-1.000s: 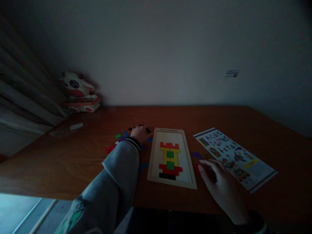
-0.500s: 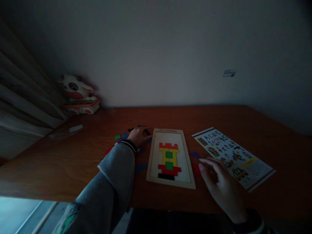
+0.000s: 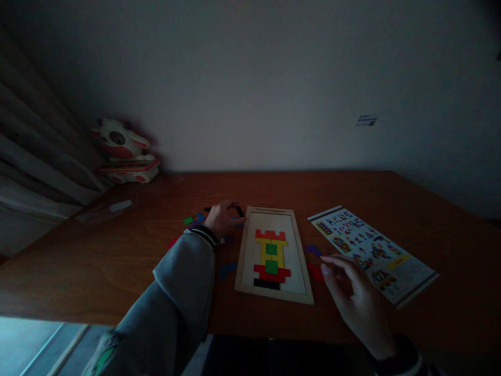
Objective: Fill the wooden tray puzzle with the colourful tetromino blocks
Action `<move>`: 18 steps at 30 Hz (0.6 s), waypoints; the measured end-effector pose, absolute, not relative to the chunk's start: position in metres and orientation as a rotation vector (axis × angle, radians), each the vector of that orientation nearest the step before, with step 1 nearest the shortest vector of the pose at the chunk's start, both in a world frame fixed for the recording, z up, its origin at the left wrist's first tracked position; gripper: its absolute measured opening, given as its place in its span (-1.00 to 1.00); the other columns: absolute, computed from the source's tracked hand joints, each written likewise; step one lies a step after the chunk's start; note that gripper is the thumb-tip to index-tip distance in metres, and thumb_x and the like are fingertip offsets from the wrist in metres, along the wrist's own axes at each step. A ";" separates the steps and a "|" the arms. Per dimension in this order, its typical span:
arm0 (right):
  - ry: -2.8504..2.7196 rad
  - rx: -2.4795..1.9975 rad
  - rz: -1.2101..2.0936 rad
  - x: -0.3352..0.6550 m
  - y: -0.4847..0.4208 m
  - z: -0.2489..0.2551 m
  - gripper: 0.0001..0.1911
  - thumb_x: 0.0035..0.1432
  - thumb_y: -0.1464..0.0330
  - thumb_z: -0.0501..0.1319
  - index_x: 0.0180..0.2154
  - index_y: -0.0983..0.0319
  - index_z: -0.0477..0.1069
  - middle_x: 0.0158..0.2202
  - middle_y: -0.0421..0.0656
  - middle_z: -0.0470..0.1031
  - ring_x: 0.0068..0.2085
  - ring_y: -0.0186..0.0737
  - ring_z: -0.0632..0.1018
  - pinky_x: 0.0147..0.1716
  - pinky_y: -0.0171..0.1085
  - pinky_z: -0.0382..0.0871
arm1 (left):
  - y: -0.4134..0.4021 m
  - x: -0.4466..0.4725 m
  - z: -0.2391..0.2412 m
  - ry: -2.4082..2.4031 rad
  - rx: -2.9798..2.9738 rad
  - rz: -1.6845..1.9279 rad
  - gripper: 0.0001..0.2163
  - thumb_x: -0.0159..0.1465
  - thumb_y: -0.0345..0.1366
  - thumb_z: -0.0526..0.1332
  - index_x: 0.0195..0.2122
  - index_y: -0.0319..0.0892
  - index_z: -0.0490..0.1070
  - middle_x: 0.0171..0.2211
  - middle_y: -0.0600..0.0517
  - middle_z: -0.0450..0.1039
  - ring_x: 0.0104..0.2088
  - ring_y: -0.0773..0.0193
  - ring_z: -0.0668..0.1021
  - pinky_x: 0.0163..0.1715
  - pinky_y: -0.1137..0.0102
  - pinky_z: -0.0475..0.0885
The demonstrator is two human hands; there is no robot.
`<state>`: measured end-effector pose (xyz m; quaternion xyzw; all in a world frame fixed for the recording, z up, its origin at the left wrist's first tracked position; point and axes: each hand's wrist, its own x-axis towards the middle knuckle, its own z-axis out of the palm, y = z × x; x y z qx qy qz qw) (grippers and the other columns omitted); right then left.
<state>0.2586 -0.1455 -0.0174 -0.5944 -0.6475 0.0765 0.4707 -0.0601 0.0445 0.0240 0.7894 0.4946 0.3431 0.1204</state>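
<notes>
A shallow wooden puzzle tray (image 3: 291,256) lies on the table, holding red, yellow, green and black block pieces joined in a tower shape. Just beyond its upper left edge, my left hand (image 3: 224,218) has a black puzzle piece (image 3: 239,211) between thumb and index finger. Loose blue (image 3: 227,270), green (image 3: 188,221) and purple pieces are scattered around that hand, some partly hidden. My right hand (image 3: 360,297) hovers at the tray's right, thumb and index finger slightly apart with nothing seen between them. Close to its fingertips lie a red piece (image 3: 315,272) and a purple piece (image 3: 313,249).
A printed pattern sheet (image 3: 376,250) rests slantwise on the right of the brown table (image 3: 129,261). At the back left sits a cow-shaped toy (image 3: 123,151) near a curtain (image 3: 43,146). The wall borders the table's far edge.
My left hand has shifted slightly right, bringing the black puzzle piece closer to the tray's edge. My right hand has hardly moved, and the tower pieces stay the same.
</notes>
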 end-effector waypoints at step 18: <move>-1.577 -1.270 0.709 0.226 -0.140 0.002 -0.70 0.25 0.09 0.21 -0.19 0.14 0.58 -0.20 -0.08 0.65 -0.17 -0.10 0.66 -0.20 -0.23 0.61 | -0.111 -0.016 0.032 0.736 2.872 0.931 -0.56 0.28 0.03 0.25 0.06 -0.15 0.40 -0.02 -0.12 0.53 -0.02 0.06 0.55 -0.06 0.19 0.51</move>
